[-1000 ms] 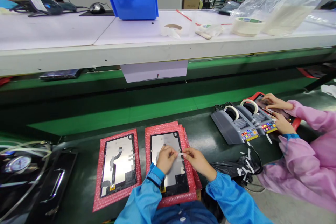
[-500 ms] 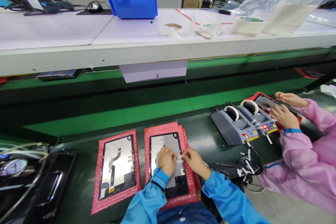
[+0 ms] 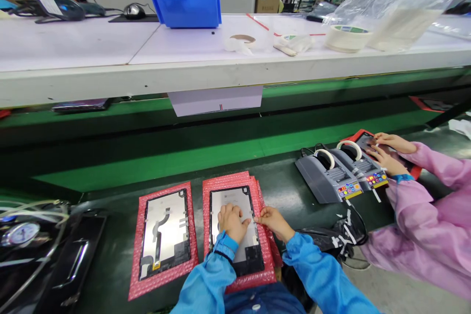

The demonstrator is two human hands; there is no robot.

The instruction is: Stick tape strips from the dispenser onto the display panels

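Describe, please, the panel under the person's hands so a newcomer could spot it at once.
On the dark green bench, two black-framed silver panels lie side by side on red bubble wrap. The one wanted is on the right. Unlike its neighbour, it has the person's left hand and right hand on it.

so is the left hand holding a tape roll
No, the left hand rests on the silver back of a panel lying on red bubble wrap, with no roll in it.
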